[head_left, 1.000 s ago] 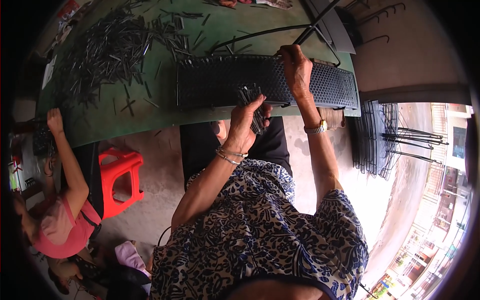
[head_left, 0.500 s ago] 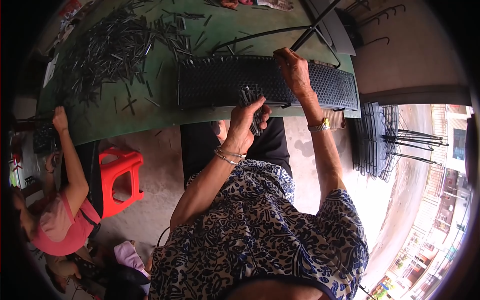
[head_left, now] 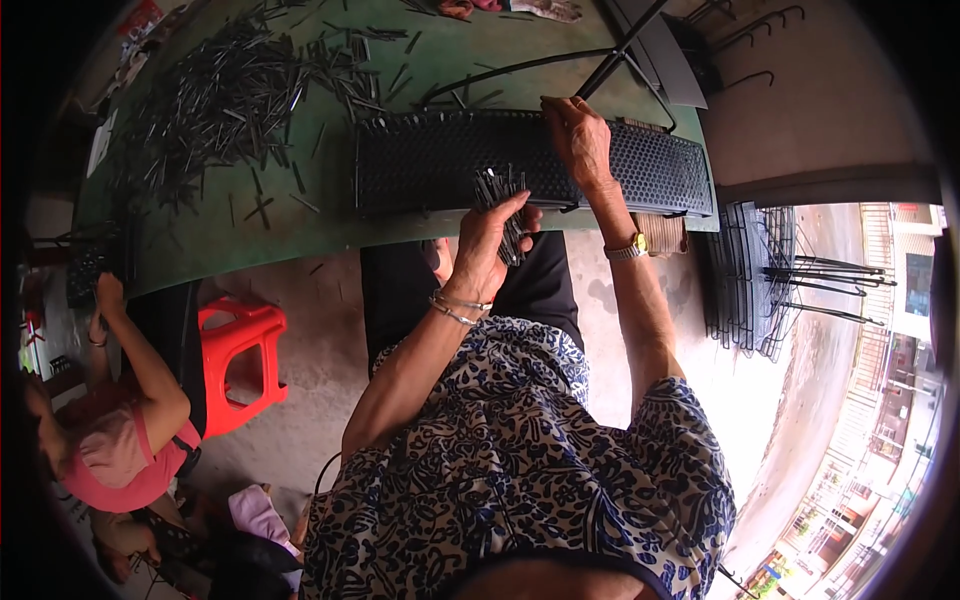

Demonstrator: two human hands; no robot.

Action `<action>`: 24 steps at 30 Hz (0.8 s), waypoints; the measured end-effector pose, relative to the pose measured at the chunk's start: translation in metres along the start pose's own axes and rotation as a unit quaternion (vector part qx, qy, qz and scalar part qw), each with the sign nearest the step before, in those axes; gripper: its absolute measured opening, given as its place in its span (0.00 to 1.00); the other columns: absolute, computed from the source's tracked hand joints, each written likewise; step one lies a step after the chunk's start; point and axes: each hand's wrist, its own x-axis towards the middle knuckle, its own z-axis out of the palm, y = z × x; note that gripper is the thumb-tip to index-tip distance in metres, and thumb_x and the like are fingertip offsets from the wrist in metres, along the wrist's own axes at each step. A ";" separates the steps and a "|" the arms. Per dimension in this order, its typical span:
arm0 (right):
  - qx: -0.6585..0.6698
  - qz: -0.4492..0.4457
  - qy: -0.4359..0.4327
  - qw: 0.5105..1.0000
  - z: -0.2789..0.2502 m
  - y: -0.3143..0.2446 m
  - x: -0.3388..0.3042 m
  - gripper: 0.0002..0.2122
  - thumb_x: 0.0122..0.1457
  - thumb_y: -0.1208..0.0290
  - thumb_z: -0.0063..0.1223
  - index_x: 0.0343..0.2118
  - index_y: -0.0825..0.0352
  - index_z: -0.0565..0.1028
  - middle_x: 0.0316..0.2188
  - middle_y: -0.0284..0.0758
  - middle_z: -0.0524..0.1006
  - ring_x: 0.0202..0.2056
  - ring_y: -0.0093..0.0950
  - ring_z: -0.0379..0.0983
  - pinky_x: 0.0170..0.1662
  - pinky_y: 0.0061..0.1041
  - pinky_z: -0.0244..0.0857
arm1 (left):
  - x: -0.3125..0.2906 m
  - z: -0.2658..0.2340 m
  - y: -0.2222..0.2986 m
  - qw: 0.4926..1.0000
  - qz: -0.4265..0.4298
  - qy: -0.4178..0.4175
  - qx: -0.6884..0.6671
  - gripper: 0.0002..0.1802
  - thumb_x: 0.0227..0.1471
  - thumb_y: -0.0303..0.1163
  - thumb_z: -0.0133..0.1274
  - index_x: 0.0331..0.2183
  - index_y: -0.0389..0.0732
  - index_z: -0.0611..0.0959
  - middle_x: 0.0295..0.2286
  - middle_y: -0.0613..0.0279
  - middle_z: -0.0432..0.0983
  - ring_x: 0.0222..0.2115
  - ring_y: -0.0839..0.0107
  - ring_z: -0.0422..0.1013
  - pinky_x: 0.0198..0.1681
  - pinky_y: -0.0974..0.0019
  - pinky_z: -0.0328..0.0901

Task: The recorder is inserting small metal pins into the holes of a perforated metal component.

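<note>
My left hand (head_left: 490, 235) is closed around a bundle of thin black strips (head_left: 497, 185), their ends sticking out above the fingers. It is just in front of the near edge of a long black perforated metal rack (head_left: 440, 165), which lies along the table's front. My right hand (head_left: 582, 140) reaches over the rack with its fingers pinched at the far rim. Whatever is between those fingertips, if anything, is hidden. Bent black rods (head_left: 520, 66) rise behind the rack, close to the right hand.
A heap of loose black strips (head_left: 235, 100) covers the left of the green table (head_left: 330, 235). A red plastic stool (head_left: 240, 365) stands below it. At far left a co-worker in pink (head_left: 125, 450) sits at the table. Wire racks (head_left: 745, 280) are stacked at the right.
My right hand has shifted slightly left along the rack's far rim. My left hand keeps its bundle, nearly still. The co-worker's raised hand has come down toward the body.
</note>
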 end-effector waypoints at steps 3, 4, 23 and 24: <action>-0.057 0.040 -0.005 0.998 -0.001 -0.001 0.001 0.07 0.56 0.67 0.50 0.31 0.63 0.77 0.27 0.40 0.75 0.28 0.42 0.73 0.30 0.36 0.67 | 0.001 0.000 0.000 1.000 0.004 -0.003 -0.003 0.06 0.51 0.30 0.56 0.29 0.38 0.78 0.22 0.62 0.75 0.21 0.76 0.69 0.18 0.75 0.60; -0.067 0.049 -0.007 0.996 0.000 -0.001 0.000 0.08 0.56 0.65 0.50 0.31 0.63 0.77 0.27 0.40 0.75 0.28 0.43 0.73 0.30 0.37 0.67 | 0.001 -0.001 -0.001 1.000 0.007 -0.005 0.006 0.06 0.50 0.31 0.56 0.28 0.40 0.78 0.22 0.63 0.75 0.21 0.76 0.69 0.19 0.75 0.59; 0.242 0.214 -0.293 0.900 -0.050 -0.038 -0.021 0.11 0.56 0.67 0.55 0.34 0.72 0.76 0.24 0.33 0.76 0.28 0.22 0.71 0.32 0.23 0.63 | 0.011 -0.008 -0.004 0.999 0.016 -0.011 0.028 0.07 0.48 0.33 0.58 0.30 0.43 0.78 0.23 0.66 0.75 0.22 0.78 0.69 0.19 0.75 0.59; 0.341 0.241 -0.308 0.855 -0.058 -0.054 -0.022 0.09 0.57 0.70 0.54 0.33 0.72 0.75 0.24 0.29 0.74 0.29 0.17 0.68 0.32 0.19 0.62 | 0.011 -0.006 -0.004 0.999 0.013 -0.013 0.030 0.07 0.48 0.33 0.58 0.30 0.43 0.78 0.23 0.66 0.75 0.22 0.78 0.69 0.19 0.75 0.59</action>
